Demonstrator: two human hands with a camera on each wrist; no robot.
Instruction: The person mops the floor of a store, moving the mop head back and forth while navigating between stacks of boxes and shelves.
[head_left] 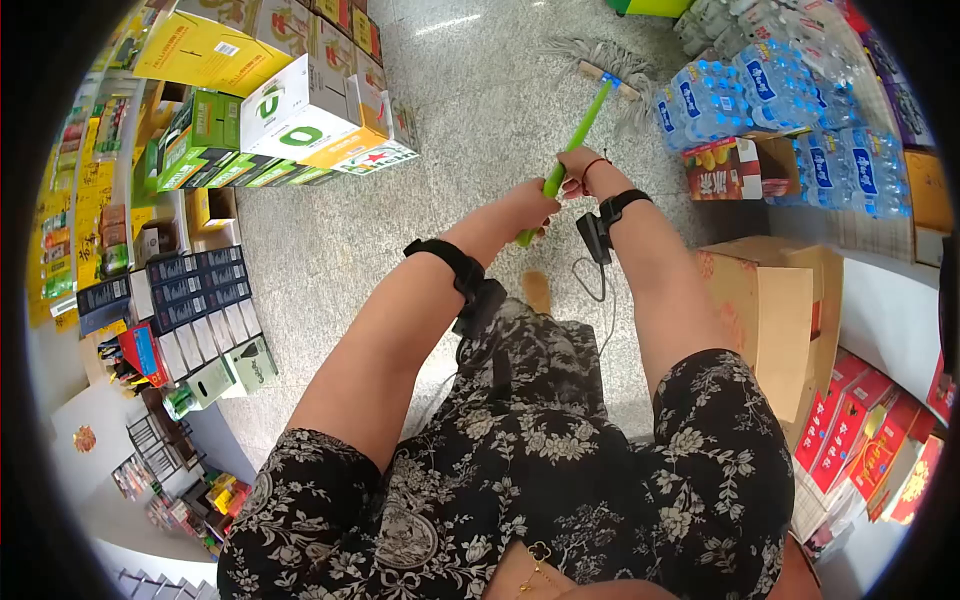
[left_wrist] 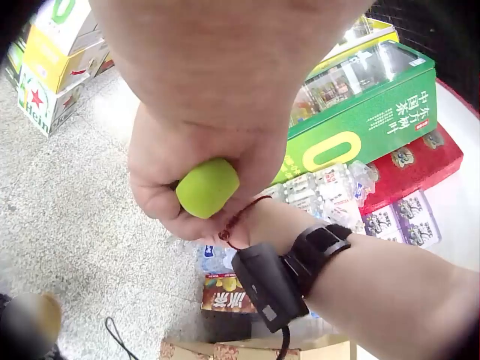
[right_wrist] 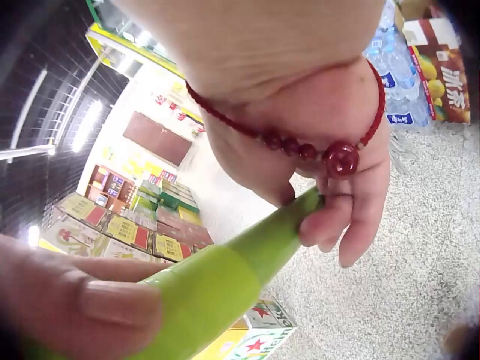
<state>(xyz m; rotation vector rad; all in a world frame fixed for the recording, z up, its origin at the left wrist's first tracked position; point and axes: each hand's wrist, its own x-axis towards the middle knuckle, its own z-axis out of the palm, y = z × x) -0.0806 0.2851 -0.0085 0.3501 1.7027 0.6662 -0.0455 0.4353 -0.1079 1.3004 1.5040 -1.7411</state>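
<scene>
A mop with grey strands (head_left: 632, 98) lies against the floor at the top of the head view, its green handle (head_left: 592, 118) slanting down toward the body. My left hand (head_left: 528, 206) grips the handle near its upper end; in the left wrist view the rounded green end (left_wrist: 208, 187) pokes out of the left fist (left_wrist: 202, 161). Farther along, nearer the mop head, my right hand (head_left: 583, 172) has its fingers curled round the handle, a red beaded bracelet (right_wrist: 304, 150) on its wrist. In the right wrist view the left thumb (right_wrist: 120, 304) presses on the handle.
Stacked drink cartons (head_left: 310, 115) and shelves line the left side. Shrink-wrapped water bottles (head_left: 700, 100), an open cardboard box (head_left: 785, 320) and red gift boxes (head_left: 845, 420) stand on the right. Speckled floor (head_left: 470, 110) runs between them, with a foot (head_left: 537, 291) below the hands.
</scene>
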